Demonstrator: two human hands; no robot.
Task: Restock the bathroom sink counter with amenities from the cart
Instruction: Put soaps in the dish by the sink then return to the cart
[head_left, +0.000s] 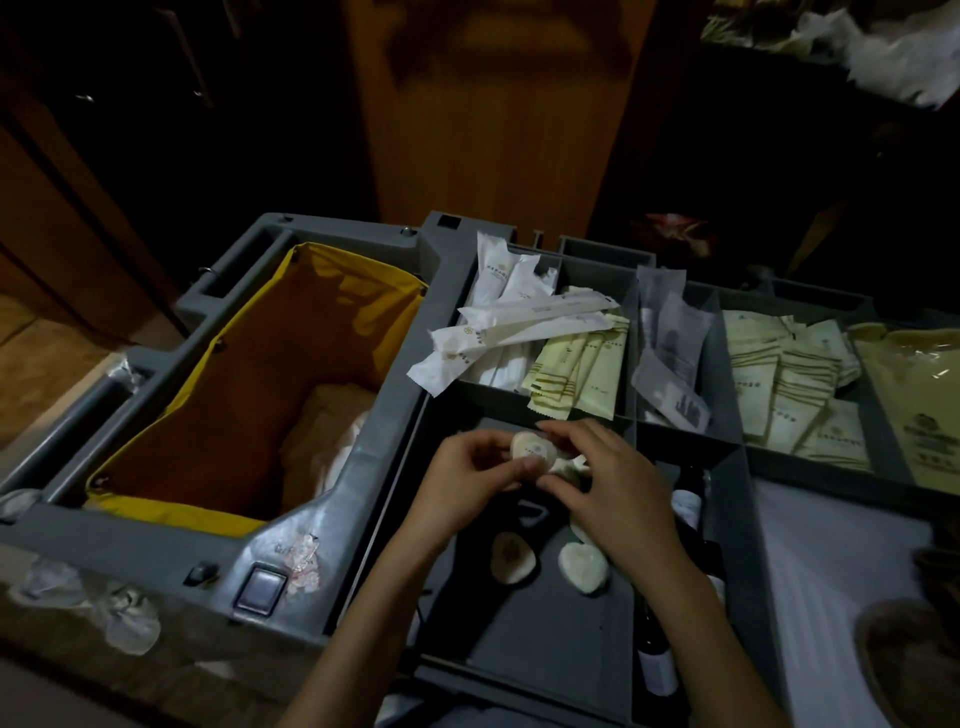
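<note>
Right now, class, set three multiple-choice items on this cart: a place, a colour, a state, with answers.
1. The long white paper packets lie: A in a far cart compartment; B under the cart; C on carpet.
2. The cloth bag liner is: A blue; B yellow; C red.
3. The small round wrapped soap is: A lying flat; B in the bag; C pinched by both hands.
Key: 1A, they lie across its rim; 2B, yellow shows; 3C, left hand and right hand grip it.
</note>
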